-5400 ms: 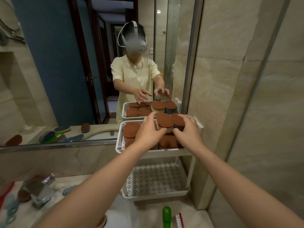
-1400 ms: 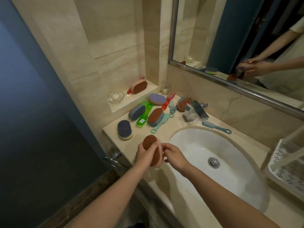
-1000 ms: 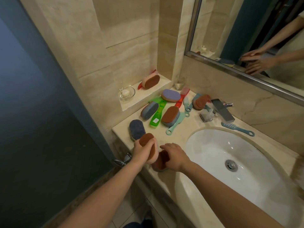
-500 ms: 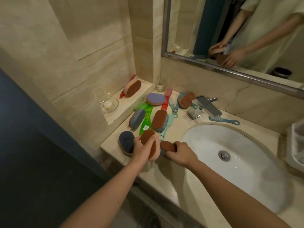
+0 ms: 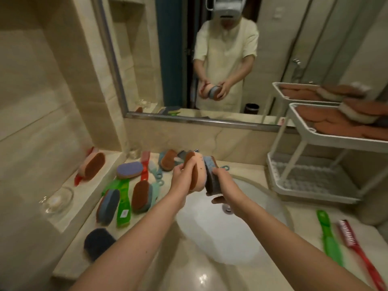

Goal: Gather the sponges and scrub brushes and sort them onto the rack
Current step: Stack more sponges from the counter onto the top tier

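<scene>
My left hand (image 5: 181, 178) grips a peach sponge (image 5: 198, 173) with a brown scrub face, held upright above the sink (image 5: 220, 232). Pressed against it is a blue sponge (image 5: 211, 175), gripped by my right hand (image 5: 223, 183). More sponges lie on the counter to the left: a blue-grey one (image 5: 108, 205), a brown-topped one (image 5: 141, 196), a purple one (image 5: 129, 169), a dark one (image 5: 97, 242). Green (image 5: 122, 203) and red (image 5: 144, 168) brushes lie among them. The white two-tier rack (image 5: 302, 131) stands at the right, its top tier full of brown sponges.
A ledge at the left carries a peach sponge (image 5: 92, 166) and a glass dish (image 5: 57, 199). A green brush (image 5: 328, 238) and a red brush (image 5: 357, 253) lie on the counter at the right. The rack's lower tier (image 5: 310, 179) holds nothing. A mirror (image 5: 210, 59) faces me.
Both hands have lifted from the counter's left side, each with a sponge, and now hold the two together over the sink. My view has swung right, bringing the rack in.
</scene>
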A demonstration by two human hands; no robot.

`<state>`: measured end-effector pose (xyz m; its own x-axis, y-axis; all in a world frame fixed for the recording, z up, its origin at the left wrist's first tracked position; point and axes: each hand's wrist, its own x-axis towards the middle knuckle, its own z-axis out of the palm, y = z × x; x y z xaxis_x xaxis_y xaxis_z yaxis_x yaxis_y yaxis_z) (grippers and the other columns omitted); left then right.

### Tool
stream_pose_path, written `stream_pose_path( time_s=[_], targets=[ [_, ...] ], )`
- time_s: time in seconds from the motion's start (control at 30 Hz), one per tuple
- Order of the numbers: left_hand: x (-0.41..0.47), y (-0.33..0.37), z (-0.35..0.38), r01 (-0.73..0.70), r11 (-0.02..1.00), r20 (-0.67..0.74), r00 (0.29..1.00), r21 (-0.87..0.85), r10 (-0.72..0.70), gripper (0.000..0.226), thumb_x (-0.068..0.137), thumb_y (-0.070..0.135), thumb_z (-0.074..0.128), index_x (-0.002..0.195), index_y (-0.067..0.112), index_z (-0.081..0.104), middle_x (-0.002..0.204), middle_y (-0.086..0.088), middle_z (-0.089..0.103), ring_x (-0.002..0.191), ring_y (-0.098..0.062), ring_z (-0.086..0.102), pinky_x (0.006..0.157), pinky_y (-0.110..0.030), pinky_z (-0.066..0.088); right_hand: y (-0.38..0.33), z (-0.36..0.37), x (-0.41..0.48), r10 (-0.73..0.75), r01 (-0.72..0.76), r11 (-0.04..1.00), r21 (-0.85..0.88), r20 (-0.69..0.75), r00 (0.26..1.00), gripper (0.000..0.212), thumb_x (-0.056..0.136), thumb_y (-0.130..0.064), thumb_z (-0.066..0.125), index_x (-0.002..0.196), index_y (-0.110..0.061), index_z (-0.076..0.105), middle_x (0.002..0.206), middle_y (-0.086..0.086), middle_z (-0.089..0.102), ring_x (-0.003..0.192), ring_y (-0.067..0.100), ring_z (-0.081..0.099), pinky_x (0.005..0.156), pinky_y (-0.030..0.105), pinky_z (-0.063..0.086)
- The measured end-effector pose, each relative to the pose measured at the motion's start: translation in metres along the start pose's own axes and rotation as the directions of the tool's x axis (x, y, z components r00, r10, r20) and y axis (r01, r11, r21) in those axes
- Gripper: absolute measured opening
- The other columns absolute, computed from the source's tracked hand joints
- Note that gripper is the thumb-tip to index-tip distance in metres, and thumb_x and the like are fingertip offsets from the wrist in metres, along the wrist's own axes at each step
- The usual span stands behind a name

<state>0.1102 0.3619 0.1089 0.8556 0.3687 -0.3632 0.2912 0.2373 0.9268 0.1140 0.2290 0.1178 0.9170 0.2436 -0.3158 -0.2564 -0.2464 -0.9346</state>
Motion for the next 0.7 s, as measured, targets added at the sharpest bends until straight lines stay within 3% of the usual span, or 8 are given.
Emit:
stream_pose_path(
  time_s=[0.13, 0.27, 0.33, 0.43, 0.57, 0.7],
  targets=[
    [-0.011, 0.030, 0.047, -0.021, 1.000, 0.162, 0.986, -0.014, 0.023, 0.034, 0.097, 0.048, 0.046, 0.122, 0.027, 0.055, 0.104, 0.000, 0.064, 0.094, -0.017, 0.061, 0.076, -0.036, 0.055, -0.023, -0.042, -0.010, -0.058, 0.060, 0.998, 0.023, -0.080, 0.995, 0.029, 0.093, -0.031, 0.030, 0.109, -0.027, 0.054, 0.100, 0.009, 0.064, 0.087, 0.020, 0.061, 0.065, 0.031, 0.052],
    [-0.021, 0.054, 0.085, -0.098, 0.995, 0.303, 0.949, 0.006, 0.091, 0.040, 0.102, 0.038, 0.035, 0.141, 0.034, 0.041, 0.128, -0.005, 0.057, 0.103, -0.020, 0.058, 0.082, -0.042, 0.055, -0.044, -0.084, -0.016, -0.151, 0.157, 0.987, 0.029, -0.146, 0.978, 0.024, 0.096, -0.031, 0.031, 0.104, -0.034, 0.053, 0.098, 0.004, 0.064, 0.089, 0.019, 0.060, 0.066, 0.031, 0.051],
    [-0.027, 0.067, 0.103, -0.146, 0.989, 0.332, 0.932, -0.021, 0.145, 0.043, 0.102, 0.032, 0.036, 0.144, 0.040, 0.036, 0.130, -0.002, 0.054, 0.103, -0.017, 0.057, 0.089, -0.046, 0.053, -0.054, -0.105, -0.018, -0.192, 0.204, 0.978, 0.047, -0.187, 0.963, 0.024, 0.096, -0.030, 0.034, 0.110, -0.033, 0.054, 0.100, 0.002, 0.063, 0.090, 0.018, 0.061, 0.065, 0.031, 0.050],
    [-0.038, 0.087, 0.127, -0.177, 0.982, 0.370, 0.910, -0.062, 0.188, 0.045, 0.101, 0.026, 0.039, 0.143, 0.041, 0.039, 0.126, -0.001, 0.055, 0.102, -0.015, 0.057, 0.086, -0.042, 0.054, -0.070, -0.135, -0.021, -0.214, 0.242, 0.966, 0.096, -0.234, 0.948, 0.031, 0.096, -0.028, 0.039, 0.126, -0.031, 0.045, 0.111, 0.003, 0.059, 0.099, 0.021, 0.060, 0.067, 0.033, 0.053],
    [-0.056, 0.112, 0.162, -0.177, 0.969, 0.424, 0.874, -0.174, 0.236, 0.041, 0.102, 0.022, 0.041, 0.142, 0.031, 0.045, 0.127, -0.007, 0.059, 0.106, -0.020, 0.061, 0.081, -0.035, 0.057, -0.093, -0.175, -0.025, -0.258, 0.313, 0.937, 0.156, -0.294, 0.920, 0.018, 0.096, -0.029, 0.045, 0.114, -0.032, 0.048, 0.115, 0.007, 0.057, 0.103, 0.025, 0.060, 0.060, 0.030, 0.055],
    [-0.064, 0.125, 0.196, -0.216, 0.953, 0.458, 0.840, -0.211, 0.292, 0.045, 0.097, 0.021, 0.050, 0.142, 0.028, 0.046, 0.123, -0.006, 0.063, 0.108, -0.021, 0.062, 0.084, -0.033, 0.057, -0.110, -0.212, -0.026, -0.319, 0.386, 0.912, 0.137, -0.352, 0.880, 0.022, 0.095, -0.035, 0.052, 0.116, -0.031, 0.049, 0.115, 0.005, 0.059, 0.103, 0.023, 0.062, 0.062, 0.031, 0.057]
  ],
)
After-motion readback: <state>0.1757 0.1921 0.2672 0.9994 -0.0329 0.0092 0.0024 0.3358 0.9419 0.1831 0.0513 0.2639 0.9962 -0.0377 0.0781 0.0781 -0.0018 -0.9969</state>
